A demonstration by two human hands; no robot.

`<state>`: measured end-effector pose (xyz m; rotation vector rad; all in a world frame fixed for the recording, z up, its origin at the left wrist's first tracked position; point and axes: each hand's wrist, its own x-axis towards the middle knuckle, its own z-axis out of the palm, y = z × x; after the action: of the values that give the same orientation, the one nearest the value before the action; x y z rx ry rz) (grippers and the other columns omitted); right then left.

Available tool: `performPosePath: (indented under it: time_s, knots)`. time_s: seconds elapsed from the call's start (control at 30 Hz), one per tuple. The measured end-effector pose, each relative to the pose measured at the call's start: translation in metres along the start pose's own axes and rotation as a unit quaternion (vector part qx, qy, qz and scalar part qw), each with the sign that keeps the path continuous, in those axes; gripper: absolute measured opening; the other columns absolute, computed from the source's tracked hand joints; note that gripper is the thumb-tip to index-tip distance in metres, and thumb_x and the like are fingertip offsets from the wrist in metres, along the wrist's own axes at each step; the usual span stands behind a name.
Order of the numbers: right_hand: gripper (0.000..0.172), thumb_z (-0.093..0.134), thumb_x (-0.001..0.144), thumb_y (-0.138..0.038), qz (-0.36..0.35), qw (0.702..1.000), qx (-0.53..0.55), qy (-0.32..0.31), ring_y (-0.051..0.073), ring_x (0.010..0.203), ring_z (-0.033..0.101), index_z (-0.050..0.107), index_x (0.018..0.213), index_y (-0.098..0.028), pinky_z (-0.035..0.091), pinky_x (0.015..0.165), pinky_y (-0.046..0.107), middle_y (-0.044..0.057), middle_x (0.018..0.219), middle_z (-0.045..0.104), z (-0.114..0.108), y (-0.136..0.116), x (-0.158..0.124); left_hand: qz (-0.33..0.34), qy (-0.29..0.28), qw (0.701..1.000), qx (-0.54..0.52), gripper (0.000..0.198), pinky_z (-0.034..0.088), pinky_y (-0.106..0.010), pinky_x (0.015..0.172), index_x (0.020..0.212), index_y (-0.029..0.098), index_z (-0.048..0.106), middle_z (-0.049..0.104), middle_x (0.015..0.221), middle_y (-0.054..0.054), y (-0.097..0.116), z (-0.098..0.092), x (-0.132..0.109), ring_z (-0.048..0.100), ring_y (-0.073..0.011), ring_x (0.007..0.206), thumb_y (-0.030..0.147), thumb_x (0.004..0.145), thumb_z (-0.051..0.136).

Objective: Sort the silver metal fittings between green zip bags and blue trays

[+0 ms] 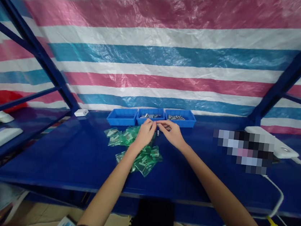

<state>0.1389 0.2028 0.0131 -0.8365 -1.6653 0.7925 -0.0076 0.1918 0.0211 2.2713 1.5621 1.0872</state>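
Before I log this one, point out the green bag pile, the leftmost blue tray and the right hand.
Green bag pile [145, 160]: head view, bags at its near end.
Leftmost blue tray [123, 122]: head view, front wall.
Right hand [174, 133]: head view, back of the hand.

both hands out over blue table, left hand and right hand fingertips close together, anything pinched too small to tell. small metal piece on table just below fingertips. green bags heaped under and beside left hand. three blue bins in a row behind, middle and right ones with metal parts. striped tarp at back, white box far left.
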Motion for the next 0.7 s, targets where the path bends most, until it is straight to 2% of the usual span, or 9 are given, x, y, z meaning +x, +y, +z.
performPosePath:
  time_s: [0.13,0.3,0.4,0.53,0.7]
  knots:
    - [0.029,0.059,0.075,-0.042,0.034,0.999,0.017,0.026,0.017,0.071,0.064,0.068,0.086,-0.017,0.053,0.061,0.027,0.006,0.079,0.069,-0.002,0.008,0.002,0.001,-0.056,0.996,0.072,0.033,0.04,-0.03,0.075,0.075,0.018,0.051,0.051,0.079,-0.002,0.004,-0.007,-0.003,0.052,-0.0164,0.08,0.035,0.093,0.029]
    - [0.037,0.059,0.071,-0.052,0.102,0.99,0.06,0.077,0.016,0.059,0.061,0.064,0.075,-0.016,0.052,0.051,0.025,0.004,0.064,0.064,-0.008,0.017,0.008,0.025,-0.127,0.984,0.123,0.016,0.037,-0.037,0.086,0.093,0.023,0.058,0.055,0.09,-0.002,0.002,-0.01,-0.008,0.05,-0.0205,0.093,0.034,0.086,0.048]
    - [0.041,0.06,0.068,-0.056,0.141,0.979,0.107,0.098,0.013,0.053,0.059,0.062,0.072,-0.016,0.051,0.048,0.024,0.003,0.06,0.062,-0.01,0.019,0.011,0.019,-0.174,0.977,0.121,0.022,0.037,-0.037,0.088,0.102,0.025,0.057,0.056,0.096,-0.003,-0.004,-0.004,-0.009,0.049,-0.0221,0.098,0.03,0.08,0.057]
    - [0.04,0.06,0.069,-0.055,0.187,0.967,0.141,0.101,0.011,0.05,0.058,0.062,0.074,-0.016,0.051,0.048,0.022,0.002,0.06,0.062,-0.013,0.018,0.011,0.011,-0.189,0.974,0.124,0.012,0.038,-0.034,0.083,0.089,0.022,0.061,0.057,0.088,-0.003,-0.007,-0.001,-0.008,0.051,-0.0216,0.092,0.028,0.078,0.06]
    - [0.027,0.064,0.068,-0.044,0.211,0.964,0.129,0.099,0.009,0.048,0.056,0.064,0.071,-0.017,0.05,0.049,0.021,0.0,0.057,0.061,-0.012,0.017,0.01,0.003,-0.189,0.974,0.126,0.007,0.04,-0.03,0.075,0.073,0.019,0.06,0.059,0.075,-0.001,0.0,-0.005,-0.007,0.055,-0.0188,0.079,0.025,0.077,0.061]
